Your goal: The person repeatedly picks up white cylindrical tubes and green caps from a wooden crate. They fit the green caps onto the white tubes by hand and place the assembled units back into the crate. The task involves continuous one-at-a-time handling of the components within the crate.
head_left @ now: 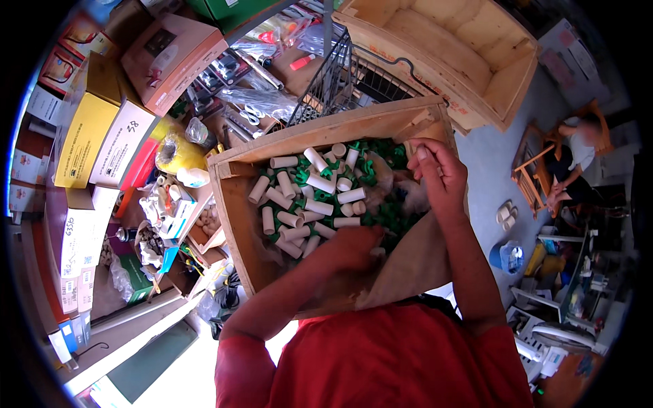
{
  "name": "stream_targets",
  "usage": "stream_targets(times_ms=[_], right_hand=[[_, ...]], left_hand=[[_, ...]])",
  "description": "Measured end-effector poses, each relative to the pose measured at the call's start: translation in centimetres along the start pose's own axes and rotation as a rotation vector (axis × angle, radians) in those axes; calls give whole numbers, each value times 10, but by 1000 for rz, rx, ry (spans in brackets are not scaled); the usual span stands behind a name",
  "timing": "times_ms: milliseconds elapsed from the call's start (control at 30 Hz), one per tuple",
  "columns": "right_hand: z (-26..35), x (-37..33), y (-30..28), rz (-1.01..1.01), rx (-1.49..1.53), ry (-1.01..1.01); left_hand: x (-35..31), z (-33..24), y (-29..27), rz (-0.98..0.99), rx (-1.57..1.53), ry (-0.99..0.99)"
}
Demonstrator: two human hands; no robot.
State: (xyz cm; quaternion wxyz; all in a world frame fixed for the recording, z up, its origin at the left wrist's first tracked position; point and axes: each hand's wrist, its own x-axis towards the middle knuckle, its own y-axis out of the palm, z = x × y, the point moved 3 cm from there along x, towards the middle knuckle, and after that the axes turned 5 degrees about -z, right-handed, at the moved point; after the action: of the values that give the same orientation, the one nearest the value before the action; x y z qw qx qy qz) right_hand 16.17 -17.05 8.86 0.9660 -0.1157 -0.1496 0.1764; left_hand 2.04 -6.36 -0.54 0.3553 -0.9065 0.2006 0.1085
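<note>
A wooden box (235,234) in front of me holds many short white plastic tubes (320,182), heaped loosely on the left and middle. Green plastic parts with rounded lobes (369,170) lie among them and fill the right side. My left hand (350,248) reaches low into the box over the heap, a small white piece by its fingertips; its fingers are mostly hidden. Near the box's far right corner, my right hand (439,170) is raised with fingers curled together; anything between them is hidden. Clear plastic wrap (415,194) and a brown sheet (415,265) lie below it.
Beyond the box stand a black wire basket (333,78) and another wooden crate (442,41). Cardboard cartons (95,122) and a yellow-wrapped bundle (178,153) crowd the left. At right, a person (578,156) sits by a wooden chair; slippers and a blue bucket (507,257) are on the floor.
</note>
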Motion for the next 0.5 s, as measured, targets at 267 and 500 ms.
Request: stream_targets(times_ms=[267,500], right_hand=[[-4,-4,3,40,-179,-76],[-8,-6,9,147,-335,-85]], left_hand=[[-6,7,-54,-396,-317,9],[-2,22,-56,-462,-586,23]])
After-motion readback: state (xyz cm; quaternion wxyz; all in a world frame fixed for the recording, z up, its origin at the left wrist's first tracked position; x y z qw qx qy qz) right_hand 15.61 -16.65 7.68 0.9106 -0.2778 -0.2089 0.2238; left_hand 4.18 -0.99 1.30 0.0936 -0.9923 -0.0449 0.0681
